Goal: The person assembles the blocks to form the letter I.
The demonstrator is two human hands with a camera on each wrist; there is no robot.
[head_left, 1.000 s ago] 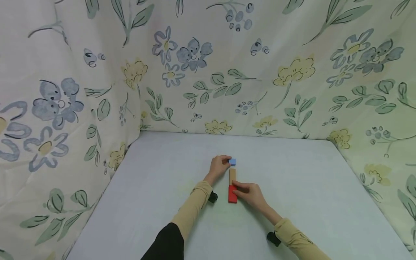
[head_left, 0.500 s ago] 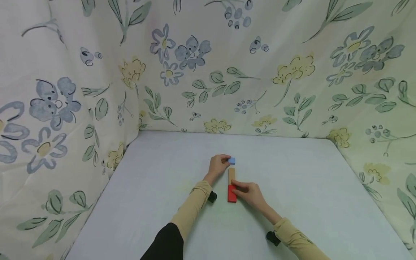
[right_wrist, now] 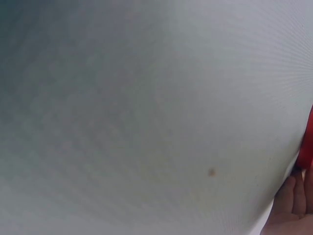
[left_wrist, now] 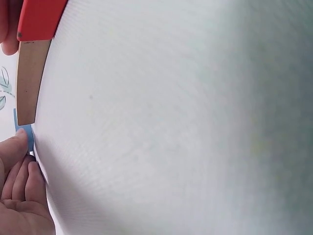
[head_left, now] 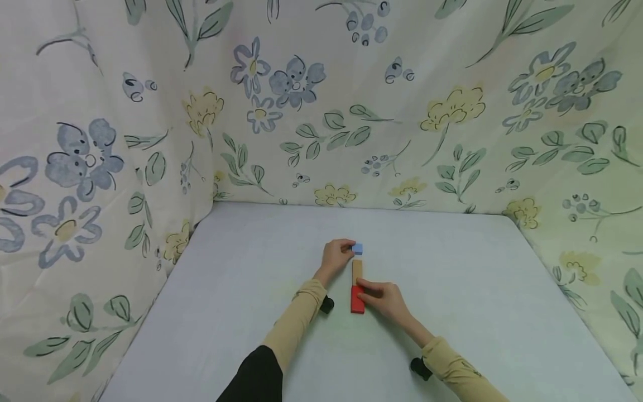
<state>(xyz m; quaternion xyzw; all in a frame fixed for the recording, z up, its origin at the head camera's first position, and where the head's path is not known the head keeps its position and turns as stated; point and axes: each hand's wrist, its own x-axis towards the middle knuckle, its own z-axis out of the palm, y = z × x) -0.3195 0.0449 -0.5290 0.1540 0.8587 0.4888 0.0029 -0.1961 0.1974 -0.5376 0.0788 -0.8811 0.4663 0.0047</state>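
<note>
Three blocks lie in a line on the white table in the head view. Farthest is a small blue block, which my left hand pinches from its left side. A plain wooden block comes after a narrow gap. Its near end meets a red block. My right hand holds the red block from the right, with thumb and finger near the joint. In the left wrist view the thumb presses the blue block beside the wooden block's end. Only part of the red block shows in the right wrist view.
The white table spreads around the blocks on all sides. Floral cloth hangs behind it and along both sides. A black wrist device sits under each sleeve, the left one close to the row of blocks.
The head view has shifted very slightly. Both hands keep their grips, and the blocks stay in the same arrangement.
</note>
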